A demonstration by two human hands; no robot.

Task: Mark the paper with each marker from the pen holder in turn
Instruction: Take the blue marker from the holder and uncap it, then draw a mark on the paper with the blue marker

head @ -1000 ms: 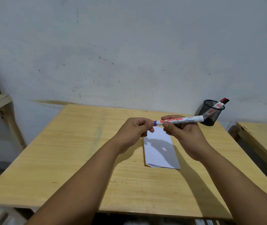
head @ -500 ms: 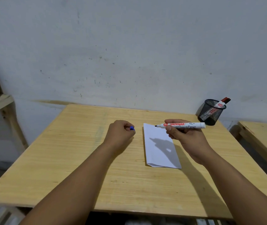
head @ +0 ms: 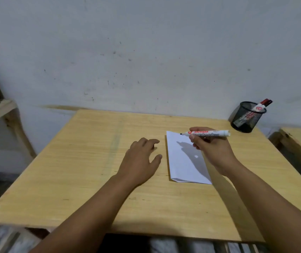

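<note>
Left hand [head: 140, 159], frame centre: fingers spread loosely, palm down on the wooden table [head: 83, 179], holding nothing visible. Just right, the folded white paper [head: 186, 165] lies flat. Right hand [head: 211, 148] grips an uncapped whiteboard marker [head: 207, 133], tip over the paper's upper edge. Upper right: black mesh pen holder [head: 246, 117] containing markers.

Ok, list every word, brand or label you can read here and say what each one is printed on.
"SNOWMAN": in red on the white marker held in the right hand.
"Boardmarker": in black below it on the same barrel.
Red print on the markers in the pen holder: too small and blurred to read.
Paper: no text visible.
</note>
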